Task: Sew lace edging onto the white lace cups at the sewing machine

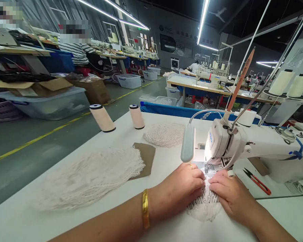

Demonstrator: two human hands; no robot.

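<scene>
A piece of white lace (pixel 204 206) lies under the needle area of a white sewing machine (pixel 217 137). My left hand (pixel 184 183) is closed on the lace's left edge, its fingers bent close to the presser foot. On the other side, my right hand (pixel 228 191) grips the lace's right edge with its fingertips. The cloth between both hands is gathered and lit by a small grey lamp (pixel 188 143). Exactly how the fingertips pinch the lace is partly hidden. To the left rests a large pile of cream lace (pixel 96 176), partly over a brown card (pixel 146 159).
A smaller lace pile (pixel 165 134) sits behind, near two peach thread cones (pixel 102 118). Red-handled thread snips (pixel 258 181) lie right of the machine. A pencil-like orange rod (pixel 242 79) stands up from the machine. Plastic bins (pixel 50 104) and a seated person (pixel 74 50) are beyond.
</scene>
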